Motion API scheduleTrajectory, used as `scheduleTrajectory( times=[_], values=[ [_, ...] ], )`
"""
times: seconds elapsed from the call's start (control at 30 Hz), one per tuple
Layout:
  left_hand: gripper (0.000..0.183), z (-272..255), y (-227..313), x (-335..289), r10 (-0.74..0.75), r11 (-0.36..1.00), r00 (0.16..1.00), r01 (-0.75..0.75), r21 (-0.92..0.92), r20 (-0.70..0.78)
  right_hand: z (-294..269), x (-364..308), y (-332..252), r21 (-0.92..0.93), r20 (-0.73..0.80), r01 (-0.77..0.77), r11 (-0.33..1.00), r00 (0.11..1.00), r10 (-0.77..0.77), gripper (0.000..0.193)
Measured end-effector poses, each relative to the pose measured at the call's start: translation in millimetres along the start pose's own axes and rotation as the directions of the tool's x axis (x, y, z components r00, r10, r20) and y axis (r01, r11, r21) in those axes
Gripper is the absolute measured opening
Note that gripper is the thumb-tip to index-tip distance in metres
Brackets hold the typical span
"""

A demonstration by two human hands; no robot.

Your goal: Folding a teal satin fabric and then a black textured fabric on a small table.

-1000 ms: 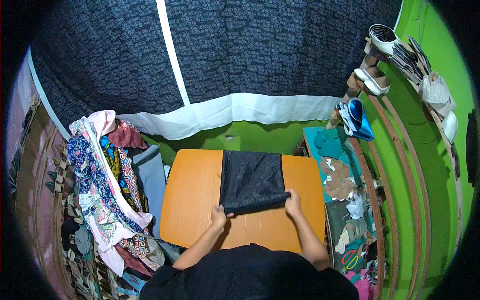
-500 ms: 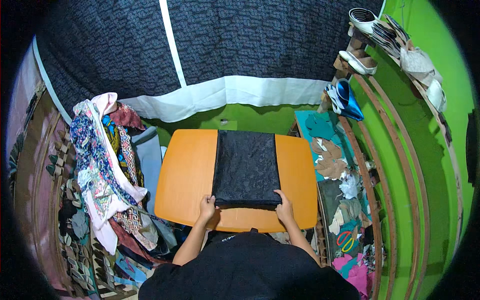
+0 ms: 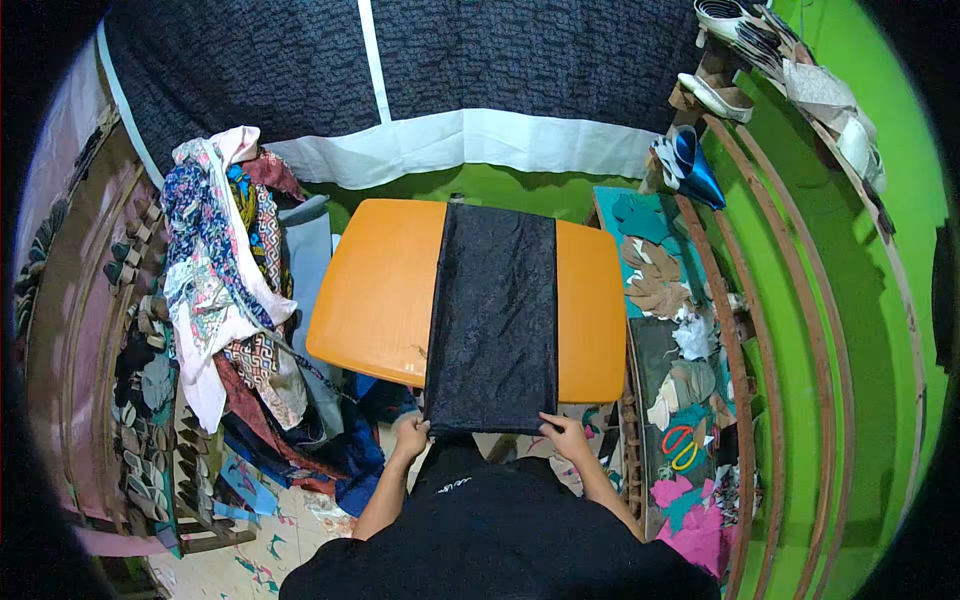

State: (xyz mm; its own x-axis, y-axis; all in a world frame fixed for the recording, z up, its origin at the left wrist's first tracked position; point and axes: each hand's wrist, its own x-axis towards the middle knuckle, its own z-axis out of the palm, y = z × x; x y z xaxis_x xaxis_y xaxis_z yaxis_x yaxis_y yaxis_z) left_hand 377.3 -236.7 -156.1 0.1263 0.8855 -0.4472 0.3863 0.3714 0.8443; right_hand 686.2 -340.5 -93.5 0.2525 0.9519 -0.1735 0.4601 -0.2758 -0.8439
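Note:
A black patterned cloth, folded into a long panel, runs front to back over an orange table. Its near end reaches past the table's front edge, toward my body. At that end's left corner, my left hand is closed on the cloth. My right hand pinches the opposite corner, so the near edge is stretched between both hands. Slight wrinkles cross the panel, and its far end lies at the table's back edge.
Patterned fabrics hang in a heap left of the table. Racks of shoes stand at the far left. On the right, a low bench holds brown scraps, pink scraps and scissors, beside wooden rails. A dark curtain hangs behind.
Both hands have drawn the cloth's near edge toward me, from on the tabletop to beyond its front edge. The view has shifted, and the table sits higher and slightly tilted.

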Motion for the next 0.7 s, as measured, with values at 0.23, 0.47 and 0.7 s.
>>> scheduleTrajectory(
  times=[0.23, 0.47, 0.7],
  values=[
    [0.016, -19.0, -21.5, -15.2, -0.086, 0.996, 0.942, 0.069, 0.063, 0.326, 33.6, -28.8, 16.6, 0.118, -0.302, -0.108, 0.987, 0.943, 0.139, 0.018],
    [0.017, -73.7, -19.1, -41.0, -0.002, 0.988, 0.916, -0.061, 0.144, 0.401, 85.6, -64.6, -14.8, 0.554, -0.353, -0.214, 0.805, 0.815, 0.460, 0.023],
    [0.016, -150.5, -31.9, -101.2, -0.115, 0.981, 0.758, 0.187, -0.045, 0.642, 123.3, -140.5, -36.1, 0.518, -0.026, -0.270, 0.812, 0.944, 0.330, 0.020]
  ],
)
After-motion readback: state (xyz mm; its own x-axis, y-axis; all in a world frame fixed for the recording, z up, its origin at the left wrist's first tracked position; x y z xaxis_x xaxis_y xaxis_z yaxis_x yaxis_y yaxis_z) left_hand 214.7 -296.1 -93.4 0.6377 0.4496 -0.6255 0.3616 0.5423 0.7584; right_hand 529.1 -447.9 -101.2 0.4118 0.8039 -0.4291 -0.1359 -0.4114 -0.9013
